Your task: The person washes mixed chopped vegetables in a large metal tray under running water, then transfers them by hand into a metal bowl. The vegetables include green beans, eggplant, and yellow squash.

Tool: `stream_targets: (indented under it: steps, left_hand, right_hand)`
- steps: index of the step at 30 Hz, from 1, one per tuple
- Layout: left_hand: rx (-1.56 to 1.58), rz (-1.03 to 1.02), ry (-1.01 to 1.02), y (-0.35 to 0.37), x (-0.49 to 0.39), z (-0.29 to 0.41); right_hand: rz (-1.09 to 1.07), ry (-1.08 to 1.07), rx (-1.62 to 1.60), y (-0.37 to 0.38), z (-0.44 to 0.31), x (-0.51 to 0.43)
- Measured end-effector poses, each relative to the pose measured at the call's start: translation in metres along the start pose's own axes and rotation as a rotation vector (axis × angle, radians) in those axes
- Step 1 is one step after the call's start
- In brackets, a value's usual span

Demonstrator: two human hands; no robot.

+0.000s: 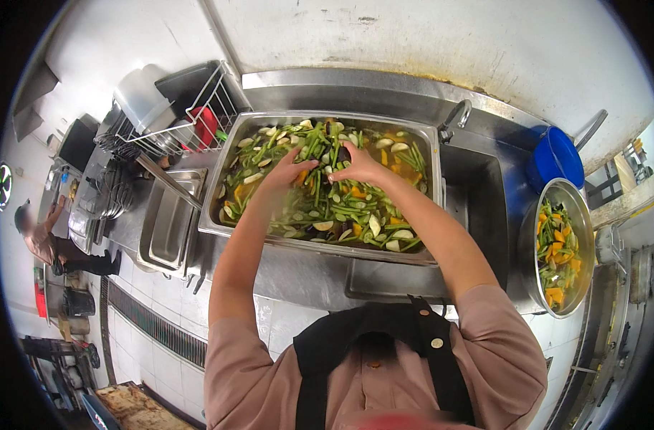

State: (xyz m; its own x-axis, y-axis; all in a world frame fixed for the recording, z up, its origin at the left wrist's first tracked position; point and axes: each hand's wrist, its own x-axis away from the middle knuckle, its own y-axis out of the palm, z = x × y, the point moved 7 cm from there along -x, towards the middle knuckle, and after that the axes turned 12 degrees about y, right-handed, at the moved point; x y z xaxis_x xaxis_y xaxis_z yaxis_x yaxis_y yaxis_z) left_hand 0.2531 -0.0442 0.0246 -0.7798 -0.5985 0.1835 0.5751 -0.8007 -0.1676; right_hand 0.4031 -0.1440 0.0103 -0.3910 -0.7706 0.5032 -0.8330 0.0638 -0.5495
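A large rectangular steel pan (pixel 327 250) full of cut vegetables in water spans the sink counter. Green beans (pixel 316 156), eggplant slices (pixel 322 226) and orange squash pieces (pixel 359 192) float in it. Both my hands are among the vegetables near the pan's middle. My left hand (pixel 290 171) has its thumb and fingers spread at the left of a heap of green beans. Facing it, my right hand (pixel 357 165) is spread at the heap's right side, fingertips touching the vegetables. Whether either hand bears any of them is not clear.
A steel bowl (pixel 589 247) of cut vegetables stands at the right, beside a blue bucket (pixel 558 156). The faucet (pixel 461 114) rises over the sink basin (pixel 480 188). Nested steel pans (pixel 171 226) and a white wire rack (pixel 219 97) are at the left. Another person (pixel 44 242) stands far left.
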Motion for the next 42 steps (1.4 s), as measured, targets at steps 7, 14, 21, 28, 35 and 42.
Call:
stream_targets:
  steps: [7,14,21,28,35,42]
  left_hand:
    - [-0.585,-0.439,0.313,-0.001,0.027,0.047]
    - [-1.207,-0.266,-0.207,-0.106,0.079,-0.051]
    - [-0.668,-0.373,-0.073,-0.056,0.068,-0.07]
    - [-0.093,-0.232,0.274,0.022,0.059,-0.001]
    - [-0.125,-0.24,0.17,0.03,0.039,0.032]
    - [-1.052,0.175,0.185,-0.113,-0.016,0.019]
  right_hand:
    - [-0.203,-0.386,0.32,-0.027,-0.018,0.063]
    - [-0.108,-0.045,0.559,-0.062,0.085,0.115]
    - [-0.121,0.041,0.398,0.016,0.108,0.088]
    - [-0.053,0.013,0.069,0.025,0.062,0.059]
    - [0.022,-0.263,0.103,-0.001,-0.005,0.061]
    - [0.222,-0.119,0.387,-0.088,0.027,0.022]
